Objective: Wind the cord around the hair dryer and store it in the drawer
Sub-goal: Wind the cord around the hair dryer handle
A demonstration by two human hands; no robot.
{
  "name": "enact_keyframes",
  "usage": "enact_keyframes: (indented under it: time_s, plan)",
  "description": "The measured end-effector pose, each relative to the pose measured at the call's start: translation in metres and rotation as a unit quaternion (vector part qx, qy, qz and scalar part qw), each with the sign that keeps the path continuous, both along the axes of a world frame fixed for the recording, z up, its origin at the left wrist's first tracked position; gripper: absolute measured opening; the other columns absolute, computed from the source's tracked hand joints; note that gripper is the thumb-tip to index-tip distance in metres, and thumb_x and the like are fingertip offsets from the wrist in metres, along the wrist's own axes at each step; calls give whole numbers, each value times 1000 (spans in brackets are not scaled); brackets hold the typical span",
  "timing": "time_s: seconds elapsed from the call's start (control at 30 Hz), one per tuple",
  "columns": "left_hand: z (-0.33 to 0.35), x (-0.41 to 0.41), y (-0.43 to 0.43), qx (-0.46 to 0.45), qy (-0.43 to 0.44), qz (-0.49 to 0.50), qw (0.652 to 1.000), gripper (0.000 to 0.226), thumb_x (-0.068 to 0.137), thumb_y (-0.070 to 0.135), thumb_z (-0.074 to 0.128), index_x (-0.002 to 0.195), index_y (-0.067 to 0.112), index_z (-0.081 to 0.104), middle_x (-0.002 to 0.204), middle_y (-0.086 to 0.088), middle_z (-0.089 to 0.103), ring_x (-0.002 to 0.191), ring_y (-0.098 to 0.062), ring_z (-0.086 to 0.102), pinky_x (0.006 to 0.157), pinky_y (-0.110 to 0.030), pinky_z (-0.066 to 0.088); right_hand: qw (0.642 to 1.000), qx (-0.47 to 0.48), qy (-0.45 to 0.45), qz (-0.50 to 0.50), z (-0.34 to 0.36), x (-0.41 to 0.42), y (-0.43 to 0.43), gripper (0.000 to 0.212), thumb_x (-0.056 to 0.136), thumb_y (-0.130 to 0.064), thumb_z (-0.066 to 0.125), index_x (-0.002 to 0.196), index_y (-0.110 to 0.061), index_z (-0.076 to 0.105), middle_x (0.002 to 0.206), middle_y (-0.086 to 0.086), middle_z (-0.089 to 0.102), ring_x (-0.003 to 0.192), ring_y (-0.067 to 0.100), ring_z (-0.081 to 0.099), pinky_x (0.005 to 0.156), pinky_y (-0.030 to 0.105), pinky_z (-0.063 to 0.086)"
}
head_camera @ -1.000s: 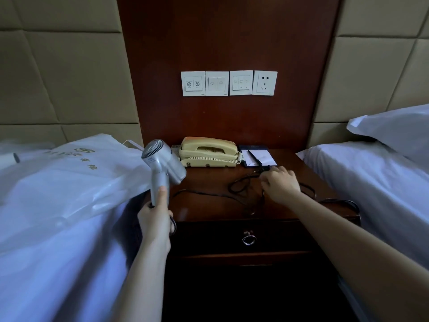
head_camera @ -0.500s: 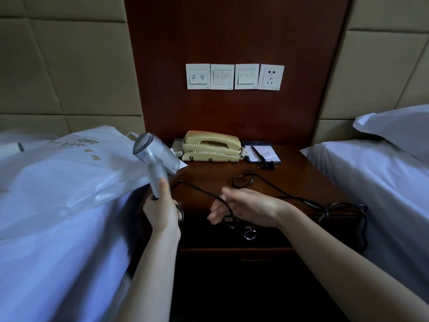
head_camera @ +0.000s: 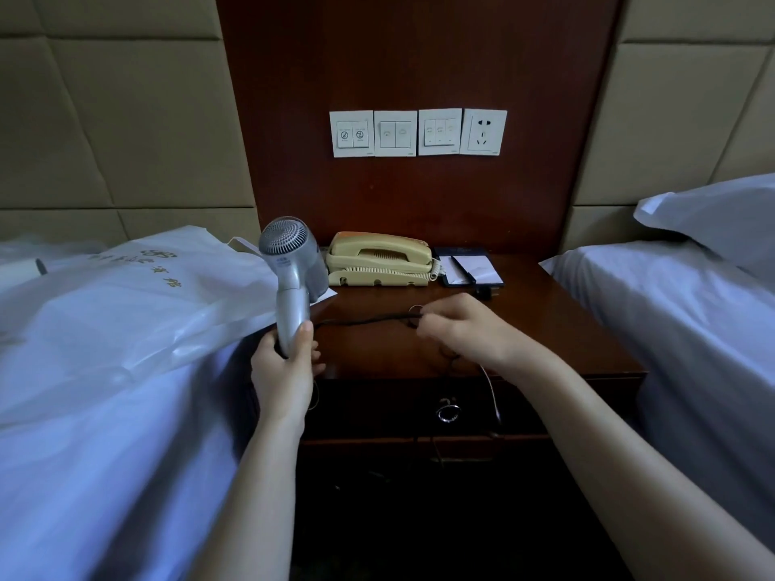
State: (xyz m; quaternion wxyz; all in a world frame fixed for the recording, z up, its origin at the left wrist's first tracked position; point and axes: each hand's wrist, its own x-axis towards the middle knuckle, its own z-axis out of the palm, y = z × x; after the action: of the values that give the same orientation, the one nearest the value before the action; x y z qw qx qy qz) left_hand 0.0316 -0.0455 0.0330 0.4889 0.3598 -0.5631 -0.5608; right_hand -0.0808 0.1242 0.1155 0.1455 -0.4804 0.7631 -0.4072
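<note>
At the left edge of the nightstand, the left hand is clenched round the handle of the hair dryer, which is held upright. The black cord runs from it across the top to the right hand, whose fingers pinch it above the middle. The drawer under the front edge is closed.

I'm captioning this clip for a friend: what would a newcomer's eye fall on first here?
The silver plastic hair dryer, held upright by its handle in the left hand at the left edge of the dark wooden nightstand. Next, the right hand pinching the thin black cord above the tabletop, with a beige corded telephone behind.
</note>
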Motion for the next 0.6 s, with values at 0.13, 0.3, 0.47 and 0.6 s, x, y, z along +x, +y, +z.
enact_keyframes:
  time_s: [0.13,0.3,0.47,0.6]
  plan:
    - [-1,3,0,-25,-55,-5,998,23,89,23,60,102,4,59,82,-9,66,58,-14,60,49,-27,52,973,-25,230,13,9,19,3,25,78,-23,56,59,-10,47,61,3,47,61,22,45,57,32,33]
    - [10,8,7,-115,-209,15,971,34,87,23,63,113,3,55,104,-18,64,93,-35,60,73,-29,38,951,-99,291,29,16,30,4,20,79,-27,49,63,-15,50,63,-5,44,64,21,47,61,38,40]
    - [18,10,24,-174,-275,-10,946,33,79,27,72,100,8,55,90,-11,61,94,-35,59,72,-30,37,942,-160,292,40,31,42,5,14,85,-21,53,75,-13,60,67,-9,47,65,14,47,59,31,37]
    - [26,4,39,-142,-256,-26,956,47,73,51,69,82,7,56,80,-6,61,78,-29,55,69,-34,41,934,-146,322,56,41,55,3,24,84,-24,50,73,-5,59,72,5,53,64,19,47,57,38,37]
